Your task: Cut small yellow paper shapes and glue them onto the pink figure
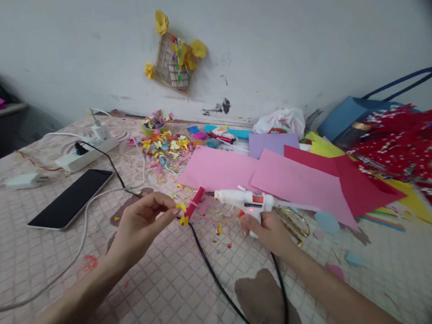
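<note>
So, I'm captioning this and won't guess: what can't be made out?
All in the head view:
Yellow pieces: partly hidden by the left hand.
Glue gun: any glue at its nozzle is too small to see.
Wall marks: too faint to read.
Red tinsel: cut off by the right edge.

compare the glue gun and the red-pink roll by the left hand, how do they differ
The glue gun is white with a small red light; the roll is red-pink, with yellow pieces at its lower end.
The glue gun is gripped in the right hand; the roll is at the fingertips of the left hand.
The glue gun looks clearly bigger than the slim roll.
</note>
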Available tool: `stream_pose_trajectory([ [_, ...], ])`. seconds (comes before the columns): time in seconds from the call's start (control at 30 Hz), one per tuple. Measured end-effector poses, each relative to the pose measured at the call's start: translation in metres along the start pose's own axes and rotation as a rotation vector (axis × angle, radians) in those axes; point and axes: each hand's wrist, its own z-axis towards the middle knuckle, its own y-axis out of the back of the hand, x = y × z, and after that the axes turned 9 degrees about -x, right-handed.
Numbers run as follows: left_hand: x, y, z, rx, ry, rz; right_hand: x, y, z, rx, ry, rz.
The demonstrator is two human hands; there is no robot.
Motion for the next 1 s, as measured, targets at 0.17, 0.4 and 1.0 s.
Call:
stream_pose_trajectory([
  [0.17,0.006,0.006,0.001,-0.056,0.245,-0.025,-0.004,-0.002,0.018,-0.258,0.052,-0.361],
  [0.4,-0.001,0.004,0.003,-0.025,0.299,0.109,-0.022,-0.006,0.057,-0.241,0.130,-0.449],
  [1.0,0.001,-0.002,-0.012,0.056,0.088,0.461,0.030,-0.015,-0.008,0.003,0.304,-0.238],
])
